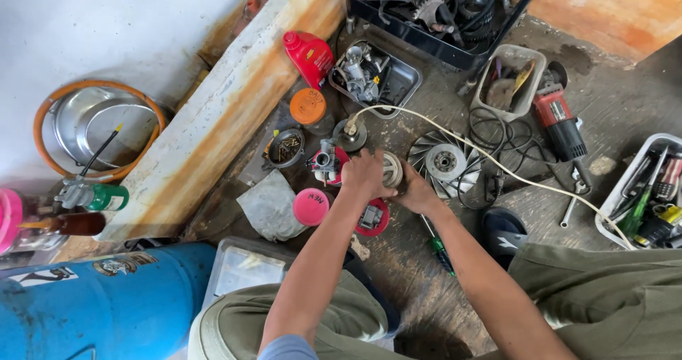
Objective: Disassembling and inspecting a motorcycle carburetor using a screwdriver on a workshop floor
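Both forearms are bare; a grey-blue short sleeve (288,348) shows beside the blue drum (99,307). Olive-green trousers (604,300) cover both knees; a dark shoe (503,231) sits beyond them.

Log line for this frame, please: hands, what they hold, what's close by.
left hand: on round metal part | right hand: on same part | near: fan disc, carburetor, screwdriver | floor: stained

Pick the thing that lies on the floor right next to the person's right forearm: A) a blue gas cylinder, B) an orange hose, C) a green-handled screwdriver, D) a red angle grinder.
C: the green-handled screwdriver lies on the stained floor just beside the forearm of the right hand, while both hands, the left hand too, grip a small round metal part.
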